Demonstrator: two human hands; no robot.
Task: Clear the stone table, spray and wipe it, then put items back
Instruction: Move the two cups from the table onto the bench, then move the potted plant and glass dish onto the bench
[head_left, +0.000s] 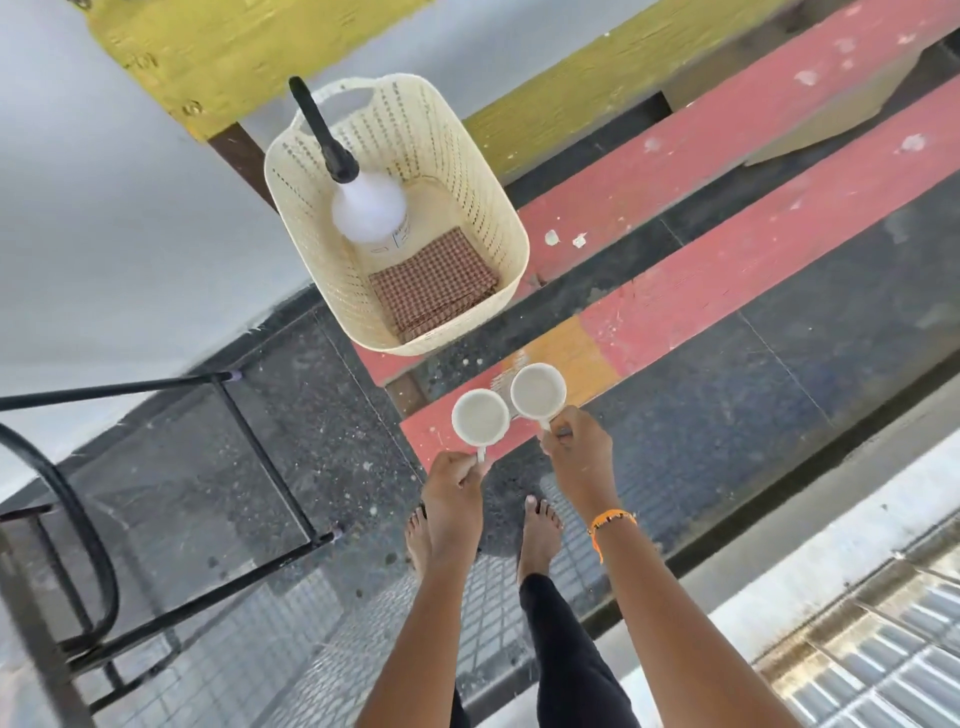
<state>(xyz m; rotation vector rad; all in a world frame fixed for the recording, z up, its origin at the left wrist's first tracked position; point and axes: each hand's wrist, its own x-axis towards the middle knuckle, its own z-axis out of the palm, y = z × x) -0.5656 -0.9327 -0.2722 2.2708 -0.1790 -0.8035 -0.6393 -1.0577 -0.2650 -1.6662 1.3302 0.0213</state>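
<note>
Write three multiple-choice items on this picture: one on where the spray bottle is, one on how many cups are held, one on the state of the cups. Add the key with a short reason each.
1. Where is the spray bottle?
A. Standing in the cream basket
B. On the black chair
C. In the left hand

2. How many white cups are held?
A. One
B. Two
C. Four

3. What state are the cups in?
A. Stacked one in the other
B. Lying tipped on the floor
C. Upright, side by side, each held by its handle

Key: 1 A, the bottle stands inside the basket next to the checked cloth. 2 B, the left hand holds the left cup and the right hand holds the right cup. 3 C, both open mouths face the camera above the red bench.
</note>
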